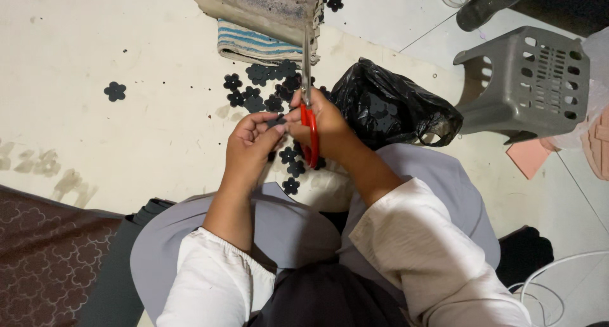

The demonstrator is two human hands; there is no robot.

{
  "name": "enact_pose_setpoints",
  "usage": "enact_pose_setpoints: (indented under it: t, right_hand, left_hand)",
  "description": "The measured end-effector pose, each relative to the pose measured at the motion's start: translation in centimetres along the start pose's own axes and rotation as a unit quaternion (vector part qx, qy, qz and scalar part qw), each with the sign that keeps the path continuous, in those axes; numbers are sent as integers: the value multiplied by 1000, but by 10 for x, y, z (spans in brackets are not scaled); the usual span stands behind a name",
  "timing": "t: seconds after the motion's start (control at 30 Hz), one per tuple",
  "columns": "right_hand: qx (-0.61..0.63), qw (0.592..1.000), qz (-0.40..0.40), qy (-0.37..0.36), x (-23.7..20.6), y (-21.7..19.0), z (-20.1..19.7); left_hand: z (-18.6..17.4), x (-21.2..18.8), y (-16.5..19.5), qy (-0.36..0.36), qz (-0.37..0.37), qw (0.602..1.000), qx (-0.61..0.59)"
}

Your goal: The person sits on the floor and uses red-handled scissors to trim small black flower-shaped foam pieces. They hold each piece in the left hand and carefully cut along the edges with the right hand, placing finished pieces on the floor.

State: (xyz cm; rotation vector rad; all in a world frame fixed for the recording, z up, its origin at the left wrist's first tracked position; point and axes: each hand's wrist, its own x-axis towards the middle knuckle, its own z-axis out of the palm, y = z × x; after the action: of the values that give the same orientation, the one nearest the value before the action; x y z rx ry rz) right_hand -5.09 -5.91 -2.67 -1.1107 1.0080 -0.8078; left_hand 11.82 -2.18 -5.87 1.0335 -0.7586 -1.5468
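Two hands meet over the floor [95, 60] in our one view, from the head. Our left hand [252, 140] pinches a small dark flower piece [276, 120] up close, so the blades can reach its edge. Our right hand [327, 127] is closed round the red-handled scissors [309, 121], blades pointing away. Just beyond lies a pile of flat black flower shapes [266, 86], near a crinkled black plastic bag [390, 108] and a grey slotted stool [533, 79].

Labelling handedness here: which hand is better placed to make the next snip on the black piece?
Right. The right hand already grips the red-handled scissors, blades at the small black piece; the left hand pinches that piece.
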Motion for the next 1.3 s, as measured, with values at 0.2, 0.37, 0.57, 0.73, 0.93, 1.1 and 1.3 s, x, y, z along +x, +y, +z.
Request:
enact_pose_setpoints:
  t: [0.2,0.37,0.57,0.73,0.93,1.1,1.3]
  right_hand:
    - [-56,998,12,10,-6,-3,8]
    - [-23,998,40,31,-5,-4,5]
    - [21,999,10,30,1,-2,3]
    - [-19,999,28,22,1,-1,4]
    - [11,999,-30,5,5,-4,1]
    - [35,999,4,-20,6,-6,0]
    - [42,998,8,34,4,-5,5]
  left_hand:
    - [-2,2,-1,50,-38,998,-29]
    - [-4,-1,3,43,-61,997,-30]
    - [-1,-2,2,55,-3,997,60]
    - [-2,-2,0,52,20,996,67]
    - [-2,-2,1,71,14,991,113]
    - [-1,-4,3,49,13,993,106]
    - [-1,-1,3,10,-1,1000,-26]
